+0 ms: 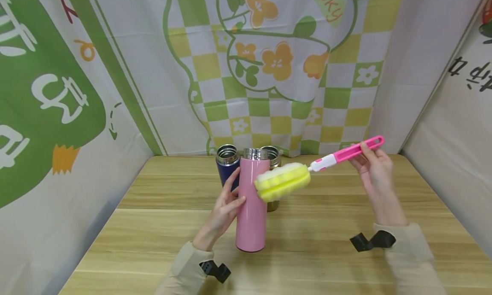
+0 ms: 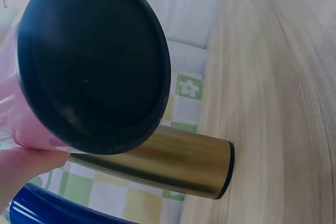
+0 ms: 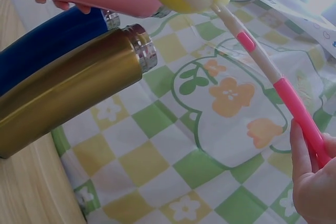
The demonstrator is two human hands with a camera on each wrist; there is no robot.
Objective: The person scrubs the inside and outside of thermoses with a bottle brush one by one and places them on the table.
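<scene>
My left hand (image 1: 224, 209) grips a pink thermos bottle (image 1: 251, 209) from its left side. The bottle is upright and lidless, with a bare steel neck; its black base (image 2: 94, 64) faces the left wrist view, lifted off the table. My right hand (image 1: 378, 171) holds a bottle brush by its pink handle (image 1: 359, 149). The brush's yellow and white sponge head (image 1: 282, 182) overlaps the pink bottle's upper right side in the head view; whether they touch, I cannot tell. Most of the left palm is hidden.
Behind the pink bottle stand a lidless dark blue bottle (image 1: 226, 169) and a gold bottle (image 3: 79, 85), the latter mostly covered in the head view. Under them is a wooden table (image 1: 173, 226). A patterned curtain (image 1: 269, 115) hangs at the back, with printed sheets at the sides.
</scene>
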